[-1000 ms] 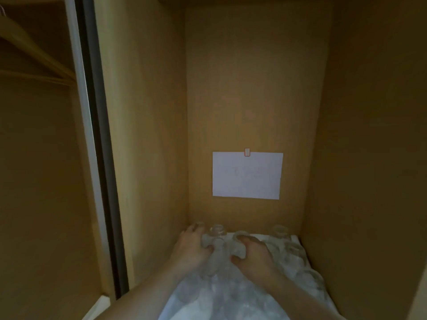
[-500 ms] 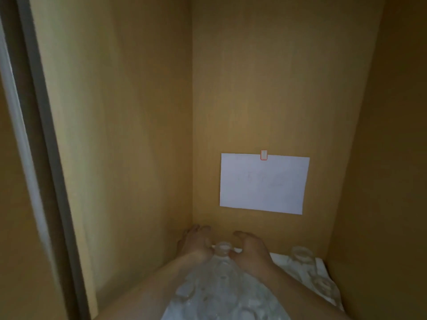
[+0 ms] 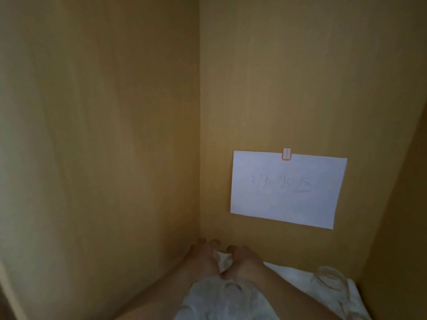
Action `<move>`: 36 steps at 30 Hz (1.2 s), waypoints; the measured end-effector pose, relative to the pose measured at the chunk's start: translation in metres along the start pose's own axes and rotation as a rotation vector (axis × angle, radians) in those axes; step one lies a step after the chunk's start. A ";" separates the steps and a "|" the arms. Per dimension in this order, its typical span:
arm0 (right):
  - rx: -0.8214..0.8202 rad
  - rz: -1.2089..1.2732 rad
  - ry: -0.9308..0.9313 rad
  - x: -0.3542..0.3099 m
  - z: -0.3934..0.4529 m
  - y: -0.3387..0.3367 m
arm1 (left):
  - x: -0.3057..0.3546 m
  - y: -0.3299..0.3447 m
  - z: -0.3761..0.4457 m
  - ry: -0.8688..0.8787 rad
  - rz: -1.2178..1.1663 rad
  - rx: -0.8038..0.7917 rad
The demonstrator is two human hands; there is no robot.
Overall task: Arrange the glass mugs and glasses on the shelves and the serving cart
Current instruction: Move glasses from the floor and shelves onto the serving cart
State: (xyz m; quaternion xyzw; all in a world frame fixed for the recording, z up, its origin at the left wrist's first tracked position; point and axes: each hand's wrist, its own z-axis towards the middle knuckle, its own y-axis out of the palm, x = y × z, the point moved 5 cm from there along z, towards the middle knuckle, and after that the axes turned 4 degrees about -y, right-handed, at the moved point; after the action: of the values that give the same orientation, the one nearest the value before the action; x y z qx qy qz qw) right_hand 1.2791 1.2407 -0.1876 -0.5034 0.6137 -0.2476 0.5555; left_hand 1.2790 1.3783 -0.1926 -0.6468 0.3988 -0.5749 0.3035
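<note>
Deep in the back left corner of a wooden cupboard, my left hand [image 3: 203, 257] and my right hand [image 3: 242, 262] close around one clear glass [image 3: 223, 259] from either side. It stands on a white cloth [image 3: 286, 277] spread over the shelf. More clear glasses [image 3: 228, 294] stand between my forearms, nearer to me. Another glass [image 3: 329, 279] stands at the right on the cloth. The dim light blurs the glass shapes.
A white sheet of paper [image 3: 286, 190] with handwriting is taped to the back panel. The left side panel [image 3: 104, 158] and the right side panel [image 3: 404, 204] of the cupboard close in the shelf tightly.
The camera has moved in and turned right; the door frame and hanger have left the view. Both hands have reached farther back into the corner, holding a glass between them.
</note>
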 end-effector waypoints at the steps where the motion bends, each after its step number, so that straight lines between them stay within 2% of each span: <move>1: -0.032 -0.006 0.016 0.000 0.004 0.001 | 0.000 0.003 0.002 0.005 0.013 -0.012; 6: -0.125 0.090 0.103 0.000 0.010 0.000 | -0.007 0.012 0.016 -0.057 0.018 -0.075; 11: -0.071 0.169 0.110 0.003 0.004 -0.010 | -0.007 0.002 0.022 -0.058 0.021 -0.067; 14: 0.095 0.178 0.068 0.008 -0.003 -0.035 | 0.002 -0.019 0.021 -0.026 0.047 0.013; 18: 0.360 0.320 0.065 0.017 -0.015 -0.067 | 0.019 -0.052 0.006 -0.009 0.127 0.173; 23: 0.579 0.278 0.098 0.013 -0.051 -0.083 | 0.032 -0.082 -0.025 0.028 0.010 0.343; 26: 0.727 0.358 0.126 0.015 -0.075 -0.083 | 0.039 -0.092 -0.043 0.014 -0.150 0.390; 32: 1.123 0.584 0.043 0.008 -0.144 -0.084 | 0.046 -0.100 -0.086 -0.008 -0.529 0.474; 36: 1.236 0.731 0.005 -0.005 -0.192 -0.076 | 0.053 -0.096 -0.120 0.034 -0.720 0.449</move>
State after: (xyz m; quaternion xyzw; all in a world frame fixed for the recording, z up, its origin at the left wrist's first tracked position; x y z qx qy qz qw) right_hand 1.1254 1.1677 -0.0700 0.1415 0.4921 -0.3490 0.7849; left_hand 1.1782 1.3881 -0.0656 -0.6529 0.0171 -0.7275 0.2102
